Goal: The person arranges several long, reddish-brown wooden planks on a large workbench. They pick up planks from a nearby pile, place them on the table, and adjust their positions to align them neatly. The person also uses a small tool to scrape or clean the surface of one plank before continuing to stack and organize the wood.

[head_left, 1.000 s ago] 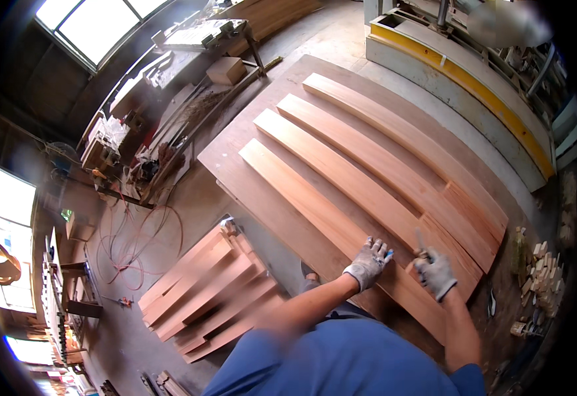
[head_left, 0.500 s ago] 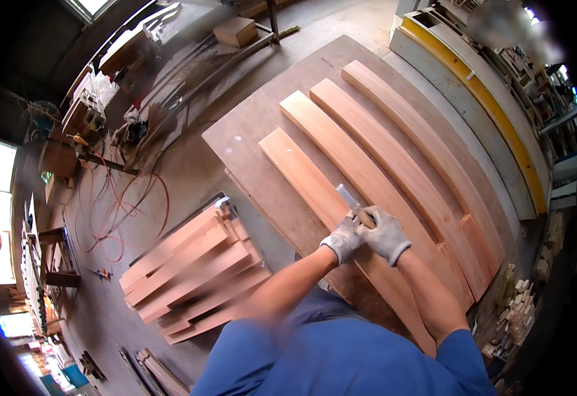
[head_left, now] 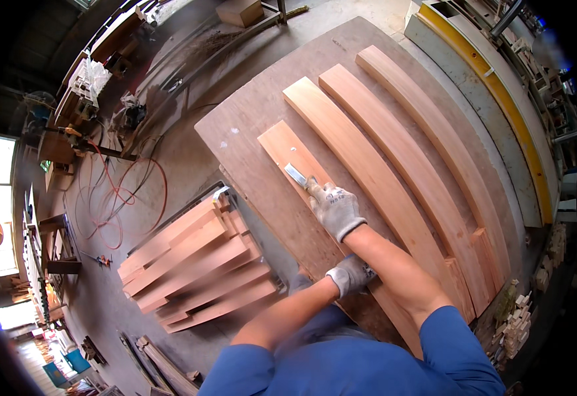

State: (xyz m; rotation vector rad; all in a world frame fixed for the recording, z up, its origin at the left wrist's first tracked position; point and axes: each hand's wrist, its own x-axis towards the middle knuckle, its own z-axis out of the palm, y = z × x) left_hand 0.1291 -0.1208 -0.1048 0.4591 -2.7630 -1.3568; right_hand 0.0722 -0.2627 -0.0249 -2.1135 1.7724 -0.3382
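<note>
My gloved right hand (head_left: 338,208) is closed round the handle of a flat-bladed chisel (head_left: 295,174). The blade's broad metal end points toward the far left, over the nearest wooden plank (head_left: 276,138). Farther along that plank lies a small white speck (head_left: 293,149). My gloved left hand (head_left: 350,275) is low against the same plank, its fingers mostly hidden beneath my right forearm. To the right, three more long planks (head_left: 341,120) lie side by side on the brown worktable (head_left: 235,119), bowed by the lens.
A stack of pinkish planks (head_left: 196,257) stands left of the table. Red and dark hoses (head_left: 130,198) coil on the floor beyond. A long machine with a yellow stripe (head_left: 480,69) borders the right side. Wood offcuts (head_left: 516,323) are heaped at lower right.
My right hand has carried the chisel away from me along the nearest plank. The left hand has come off the tool and drawn back toward my body, under the right forearm.
</note>
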